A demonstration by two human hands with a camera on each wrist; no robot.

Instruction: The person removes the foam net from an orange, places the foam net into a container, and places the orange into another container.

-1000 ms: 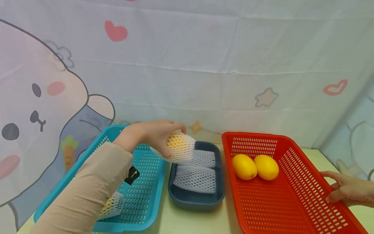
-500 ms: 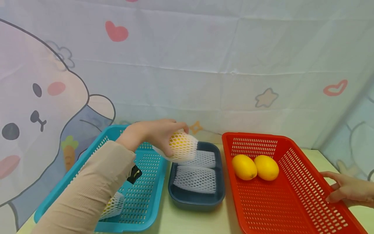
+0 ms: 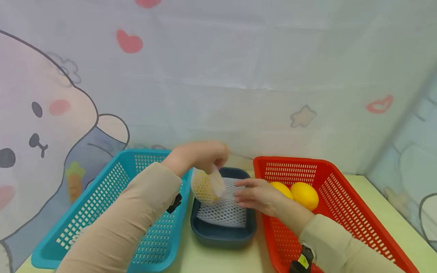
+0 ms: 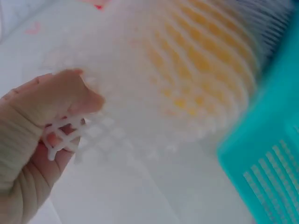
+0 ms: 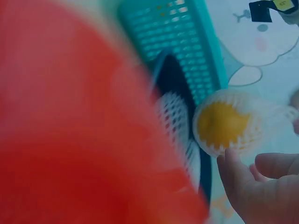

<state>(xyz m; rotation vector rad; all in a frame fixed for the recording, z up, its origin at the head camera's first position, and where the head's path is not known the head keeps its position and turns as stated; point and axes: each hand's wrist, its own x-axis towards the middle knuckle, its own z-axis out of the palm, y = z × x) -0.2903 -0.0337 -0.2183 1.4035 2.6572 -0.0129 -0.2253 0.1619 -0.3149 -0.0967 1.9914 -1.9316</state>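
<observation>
My left hand (image 3: pixel 208 153) pinches the gathered end of a white foam net sleeve (image 3: pixel 201 185) with a yellow lemon inside, which hangs over the dark blue tray (image 3: pixel 223 240). In the left wrist view the thumb (image 4: pixel 88 100) and fingers hold the mesh end, and the lemon lies at the sleeve's far end. My right hand (image 3: pixel 261 197) reaches in from the right with its fingers extended. In the right wrist view its fingertips are right at the netted lemon (image 5: pixel 222 126). Flat empty foam nets (image 3: pixel 227 214) lie in the tray.
A turquoise basket (image 3: pixel 177 235) stands left of the tray, with a netted item mostly hidden behind the left sleeve. To the right is a red basket (image 3: pixel 268 239) holding two bare lemons (image 3: pixel 304 195). A printed cloth (image 3: pixel 211 76) hangs behind the table.
My right hand has left the red basket's right rim and come over to the tray. My left hand has gone from holding the netted lemon's body to pinching the net's end, lemon hanging.
</observation>
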